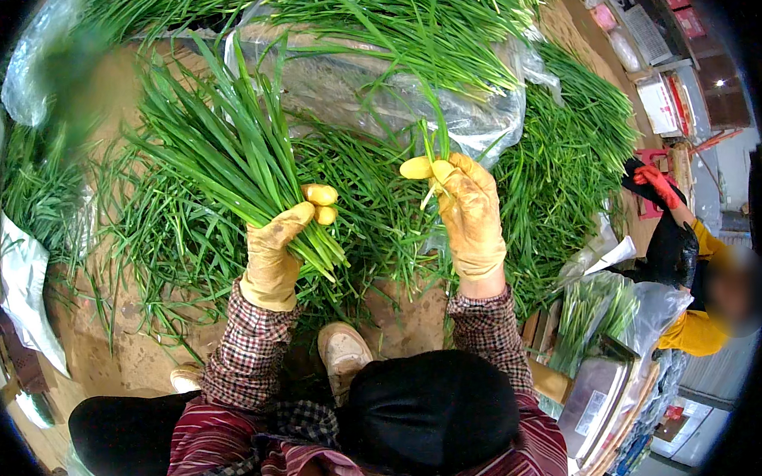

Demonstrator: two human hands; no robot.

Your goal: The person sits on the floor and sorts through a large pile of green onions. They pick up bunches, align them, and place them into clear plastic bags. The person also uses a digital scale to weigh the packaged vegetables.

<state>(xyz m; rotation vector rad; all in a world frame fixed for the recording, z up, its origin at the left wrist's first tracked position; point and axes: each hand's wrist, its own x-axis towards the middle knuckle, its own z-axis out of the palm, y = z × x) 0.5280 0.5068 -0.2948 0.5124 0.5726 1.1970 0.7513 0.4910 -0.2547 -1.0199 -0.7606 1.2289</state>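
My left hand (284,243), in a yellow glove, is closed around a bunch of long green leaves (241,155) that look like Chinese chives. Their pale stem ends stick out below the fist, and the blades fan up and to the left. In its own yellow glove, my right hand (469,201) pinches a few thin chive stalks (439,135) between thumb and fingers. Between and below both hands lies a loose heap of chive leaves (351,168) on the floor. Behind it, more chives (422,35) lie on a large sheet of clear plastic (347,84).
To the right, a person in yellow sleeves (690,335) and a red glove (659,181) sits near a bagged bundle of chives (592,317). A weighing scale or similar flat box (593,408) stands at my lower right. White sheeting (24,282) lies at left. Shelving (661,36) lines the far right.
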